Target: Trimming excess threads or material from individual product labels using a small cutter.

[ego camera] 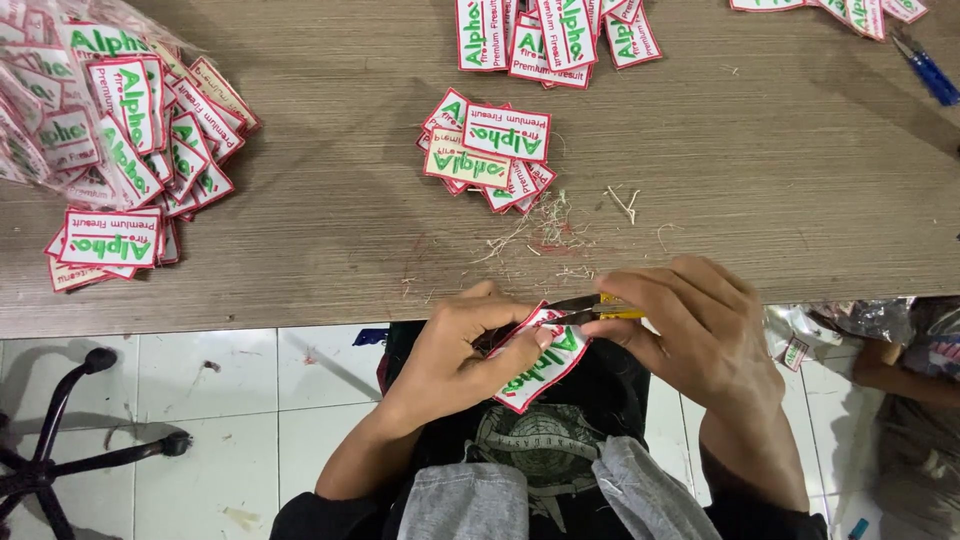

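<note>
**Patch pinched left, snips at its top edge**

Wooden surface (300, 200) lies beyond both hands, with patch piles (490, 150) well apart from the fingers. Left hand (455, 350) has its fingers closed on a white, red-bordered patch (545, 365), long axis tilted up toward the right. Right hand (700, 330) grips yellow-handled snips (590, 305), blades narrow, touching the patch's upper edge just beside the left fingertips.
</note>
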